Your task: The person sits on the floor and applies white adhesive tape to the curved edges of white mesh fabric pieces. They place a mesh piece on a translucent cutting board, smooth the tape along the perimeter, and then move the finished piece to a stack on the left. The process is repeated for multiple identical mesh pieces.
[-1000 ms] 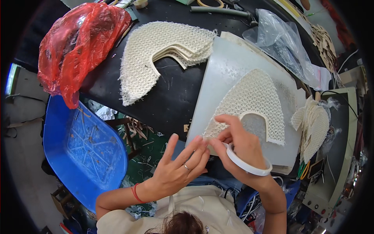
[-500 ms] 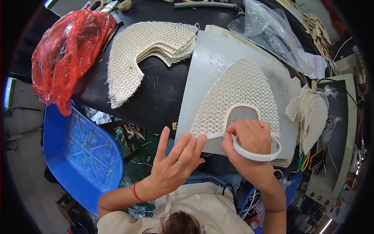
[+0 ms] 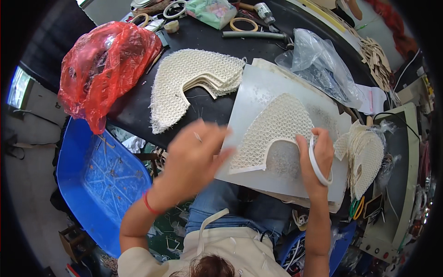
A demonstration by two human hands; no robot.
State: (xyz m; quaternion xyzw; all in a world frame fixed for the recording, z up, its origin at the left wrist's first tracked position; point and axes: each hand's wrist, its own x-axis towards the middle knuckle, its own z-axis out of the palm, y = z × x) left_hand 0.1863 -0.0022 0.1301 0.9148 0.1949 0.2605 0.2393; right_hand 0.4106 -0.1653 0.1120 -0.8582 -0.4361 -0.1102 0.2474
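Note:
A cream woven upper piece (image 3: 277, 124) with a curved cutout lies on a pale grey board (image 3: 249, 99). White tape (image 3: 248, 169) runs along its lower left edge. My right hand (image 3: 318, 157) grips a roll of white tape (image 3: 315, 161), held on edge by the piece's right side; its thumb is near the cutout's rim. My left hand (image 3: 196, 154) is off the piece, raised to its left and smeared by motion, so its fingers are unclear. Beyond it, a stack of similar woven pieces (image 3: 173, 76) rests on the black table.
A red plastic bag (image 3: 104, 69) sits at the left, above a blue tub (image 3: 108, 184). Clear plastic (image 3: 318, 64) lies behind the board. More woven pieces (image 3: 367, 152) hang at the right, near scissors (image 3: 356, 207). Tape rings (image 3: 243, 25) lie at the back.
My left hand has lifted off the piece's lower left edge and moved up and left. My right hand has shifted right with the tape roll, now turned more upright. The whole view has shifted.

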